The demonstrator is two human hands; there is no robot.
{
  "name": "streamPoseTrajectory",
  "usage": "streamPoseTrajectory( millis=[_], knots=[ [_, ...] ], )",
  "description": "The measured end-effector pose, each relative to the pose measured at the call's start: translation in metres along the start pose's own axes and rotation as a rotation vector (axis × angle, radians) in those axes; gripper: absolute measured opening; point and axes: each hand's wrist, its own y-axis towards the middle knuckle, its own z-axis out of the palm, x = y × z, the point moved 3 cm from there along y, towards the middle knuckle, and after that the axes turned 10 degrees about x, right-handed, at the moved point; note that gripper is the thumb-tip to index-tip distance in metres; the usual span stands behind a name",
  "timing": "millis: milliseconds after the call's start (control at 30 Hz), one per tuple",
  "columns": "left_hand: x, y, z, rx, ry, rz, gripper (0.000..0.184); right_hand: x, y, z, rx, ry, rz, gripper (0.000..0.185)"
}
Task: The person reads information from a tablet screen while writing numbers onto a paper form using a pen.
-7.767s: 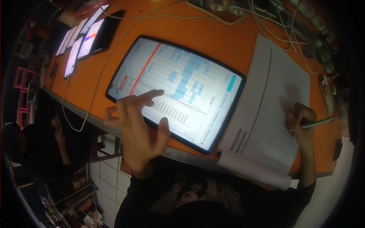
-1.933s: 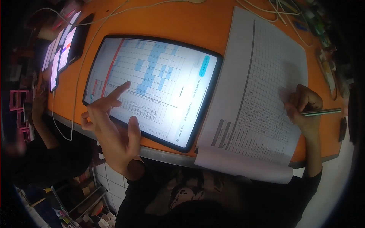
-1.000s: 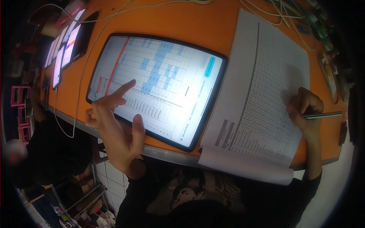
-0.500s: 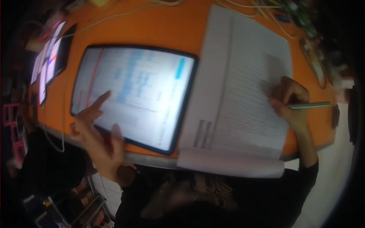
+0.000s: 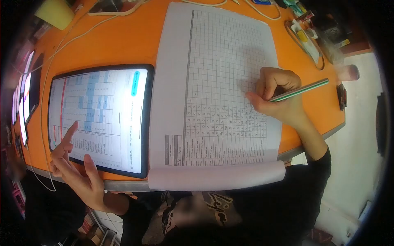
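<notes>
My left hand is over the near left part of a tablet, index finger stretched toward the screen and thumb apart, holding nothing. The screen shows a table with blue cells and a red line. Right of the tablet lies a stack of gridded paper sheets, its near edge rolled over. Handwritten figures fill some columns near the printed list. My right hand rests on the sheets, its fingers closed round a green and white pencil. The pencil's writing tip is hidden by the fingers.
Several lit phones lie at the far left, with white cables near them. A yellow container stands at the back left. Small items and a pouch are at the back right. Another person's dark clothing shows at lower left.
The view has turned toward the paper, so the tablet and sheets appear farther left. My left hand still points over the screen; my right hand still holds the pencil. More handwritten figures show than in the oldest frame.
</notes>
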Motion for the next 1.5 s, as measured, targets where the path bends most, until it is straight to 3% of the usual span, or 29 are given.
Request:
streamPoseTrajectory(
  millis=[333,400,800,900,1000,1133,1200,1400,1500],
  knots=[
    [0.0002,0.0017,0.0001,-0.028,-0.046,0.061,0.033,0.0002,0.0003,0.0011,-0.003,-0.045,0.013,0.040],
    [-0.0015,0.0024,-0.0013,0.005,-0.017,0.031,0.025,0.0002,0.0006,0.0017,0.002,-0.050,0.000,0.040],
    [-0.0017,0.0016,-0.0007,0.001,-0.025,0.048,0.025,0.0004,-0.0009,0.0003,0.007,-0.062,-0.045,0.040],
    [-0.0014,0.0014,-0.0006,0.010,-0.050,0.037,0.025,0.0009,-0.0010,0.0012,-0.021,0.008,0.081,0.040],
    [0.0021,0.0012,0.0022,-0.039,-0.035,0.071,0.034,0.0003,-0.0011,0.0025,-0.020,-0.019,0.055,0.040],
    [0.0002,0.0012,-0.0002,-0.026,-0.006,0.073,0.032,-0.0002,-0.0019,0.0016,-0.035,-0.049,0.010,0.039],
    [-0.0009,0.0015,-0.0005,0.008,-0.040,0.060,0.023,-0.0002,-0.0014,0.0016,-0.021,-0.064,-0.006,0.039],
    [0.0013,0.0007,-0.0001,-0.014,-0.021,0.076,0.031,0.0001,-0.0027,0.0026,-0.023,-0.040,-0.032,0.039],
    [-0.0047,0.0024,-0.0014,-0.007,-0.018,0.053,0.024,-0.0011,-0.0040,0.0032,-0.063,0.067,0.110,0.039]
  ],
)
